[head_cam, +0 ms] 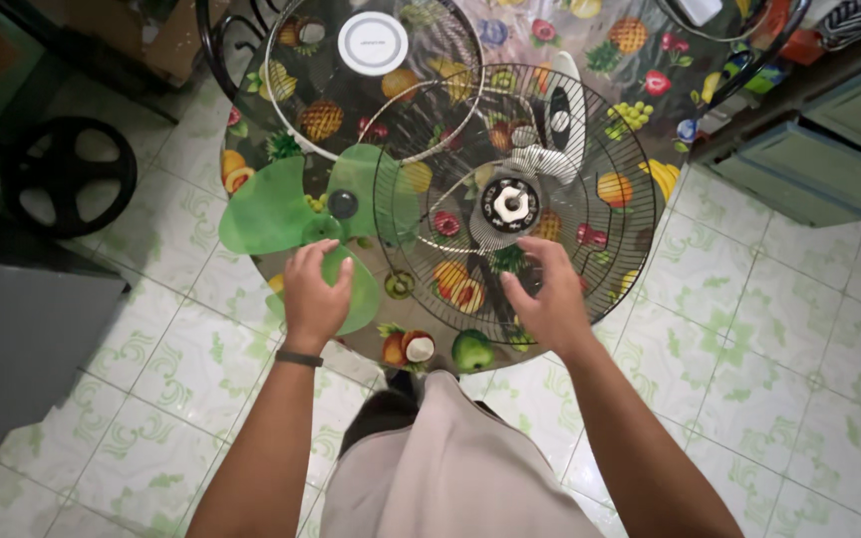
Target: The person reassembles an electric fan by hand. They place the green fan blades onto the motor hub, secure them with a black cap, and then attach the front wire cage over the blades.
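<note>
A round table (pixel 650 60) with a fruit-print cover holds fan parts. A translucent green fan blade (pixel 271 204) lies at the left; my left hand (pixel 313 294) rests on its near lobe, fingers curled over it. The rear wire grille (pixel 590 234) with the white motor hub (pixel 510 204) in its middle lies at the centre. My right hand (pixel 548 294) is on the grille's near part, fingers spread over the wires. The front grille (pixel 296 100) with a round white centre cap (pixel 373 43) lies behind them, overlapping the rear grille.
A black wheel-shaped fan base (pixel 67 177) sits on the green-patterned tile floor (pixel 769 339) at the left. A dark grey surface (pixel 12 339) fills the lower left. Green cabinet fronts (pixel 829 159) run along the right. My legs stand right at the table's near edge.
</note>
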